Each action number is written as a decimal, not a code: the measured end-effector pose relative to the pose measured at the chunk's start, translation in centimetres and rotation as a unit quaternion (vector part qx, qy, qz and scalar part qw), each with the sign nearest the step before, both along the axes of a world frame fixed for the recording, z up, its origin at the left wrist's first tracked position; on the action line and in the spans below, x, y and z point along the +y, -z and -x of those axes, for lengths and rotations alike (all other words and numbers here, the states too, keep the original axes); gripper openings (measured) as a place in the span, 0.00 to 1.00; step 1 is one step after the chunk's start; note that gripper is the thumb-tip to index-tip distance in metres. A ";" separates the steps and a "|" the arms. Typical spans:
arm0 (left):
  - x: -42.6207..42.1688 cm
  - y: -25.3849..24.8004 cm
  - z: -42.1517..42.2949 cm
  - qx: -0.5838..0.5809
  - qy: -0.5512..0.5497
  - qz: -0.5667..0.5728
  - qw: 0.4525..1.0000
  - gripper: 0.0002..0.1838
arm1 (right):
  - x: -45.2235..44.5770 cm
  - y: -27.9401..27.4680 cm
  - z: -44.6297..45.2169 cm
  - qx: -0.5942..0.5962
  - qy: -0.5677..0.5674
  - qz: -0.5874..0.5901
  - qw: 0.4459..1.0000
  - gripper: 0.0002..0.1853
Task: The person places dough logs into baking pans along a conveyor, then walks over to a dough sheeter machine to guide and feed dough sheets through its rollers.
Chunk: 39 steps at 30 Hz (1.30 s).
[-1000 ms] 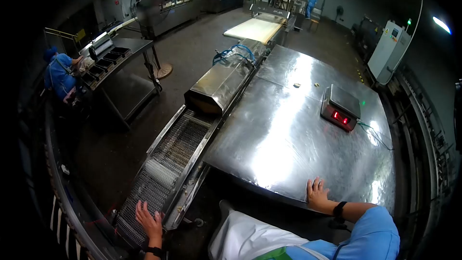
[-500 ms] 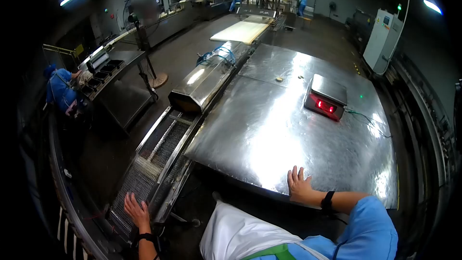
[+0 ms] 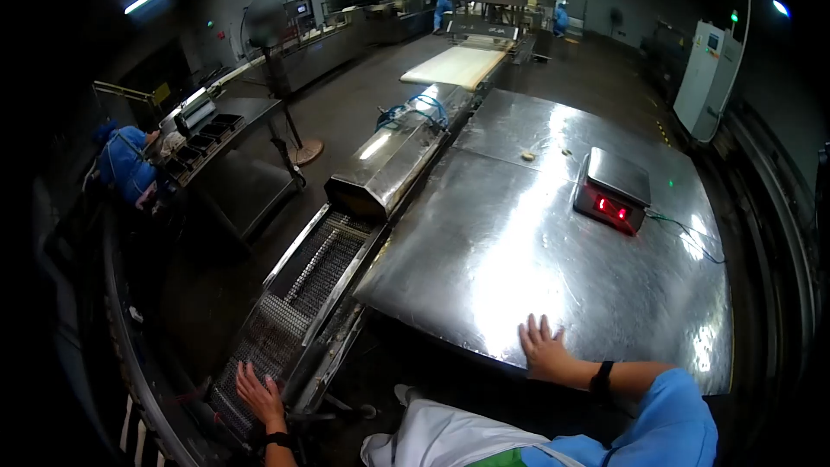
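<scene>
The person's right hand [image 3: 546, 355] rests palm down with fingers spread on the near edge of a broad, shiny stainless-steel bench [image 3: 432, 259], holding nothing. The left hand [image 3: 259, 396], fingers loosely apart and with no object visible in it, is over the near end of a grey metal-mesh conveyor belt [image 3: 277, 329] that runs along the left side of the bench; whether the fingers touch the mesh I cannot tell. Light, flat fingertips seem wise here, out of the open weave and off the side rail, where a finger or the black wristband [image 3: 279, 439] could catch. The right hand's flat stance looks like a sound brace, though the polished sheet may be slippery.

The bench top has a scuffed sheen with bright glare. On its right half sits a boxy, steel-topped scale [image 3: 616, 182] with red digits; two small pale scraps [image 3: 527, 156] lie nearer its far end. Left of the bench, a faceted steel hood [image 3: 380, 164] bears blue hoses [image 3: 406, 112]. Well left of the bench, a person in blue [image 3: 125, 163] leans by black rectangular trays [image 3: 207, 136]. Beyond the bench's far end lies a flat cream belt [image 3: 454, 67]; to its far right stands a pale grey control cabinet [image 3: 707, 78].
</scene>
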<state>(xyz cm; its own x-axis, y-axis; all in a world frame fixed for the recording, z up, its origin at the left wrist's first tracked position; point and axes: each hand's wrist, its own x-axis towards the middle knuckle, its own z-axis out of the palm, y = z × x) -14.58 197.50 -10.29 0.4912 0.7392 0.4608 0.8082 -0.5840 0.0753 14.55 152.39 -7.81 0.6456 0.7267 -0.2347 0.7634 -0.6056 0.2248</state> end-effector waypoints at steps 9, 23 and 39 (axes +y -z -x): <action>0.4 0.2 -0.1 -0.016 0.011 0.004 1.000 0.23 | 17.8 -2.0 -4.2 0.094 -0.128 -0.008 0.987 0.54; -0.5 0.1 -0.1 -0.103 -0.065 0.065 0.990 0.22 | 16.7 1.5 -20.2 0.176 -0.053 0.071 0.980 0.67; -0.1 -0.4 -0.4 -0.077 -0.061 0.028 0.995 0.20 | 15.2 1.4 -16.6 0.168 -0.087 0.125 0.974 0.69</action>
